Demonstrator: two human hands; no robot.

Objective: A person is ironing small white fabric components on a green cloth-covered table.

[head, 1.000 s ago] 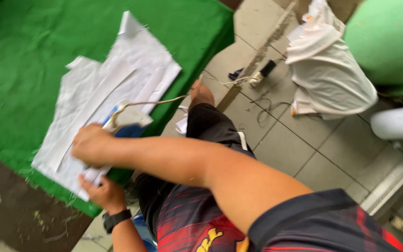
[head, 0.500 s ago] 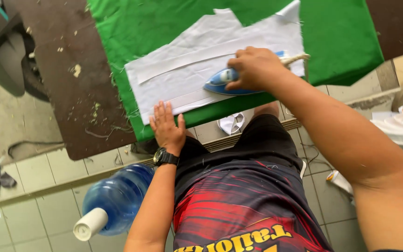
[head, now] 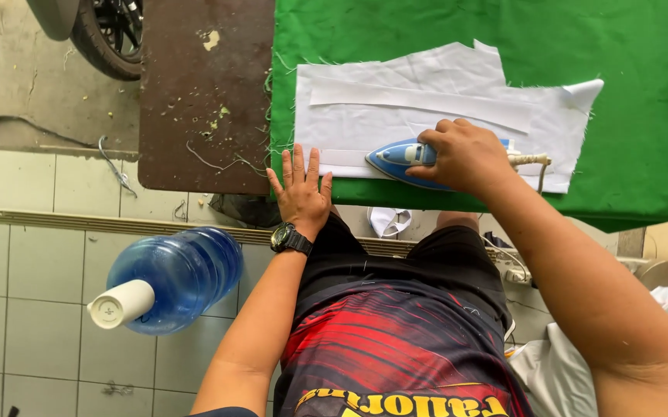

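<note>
At far left, a large blue plastic water bottle (head: pixel 171 279) with a white cap lies on the tiled floor. My left hand (head: pixel 301 189), fingers spread flat, presses the near edge of the thin white cut fabric pieces (head: pixel 419 104) on the green cloth-covered table (head: pixel 627 147). The fabric looks light, limp and easily shifted, so it needs pinning down. My right hand (head: pixel 465 154) is wrapped around the blue and white electric iron (head: pixel 399 157), heavy-looking, best held by its handle.
</note>
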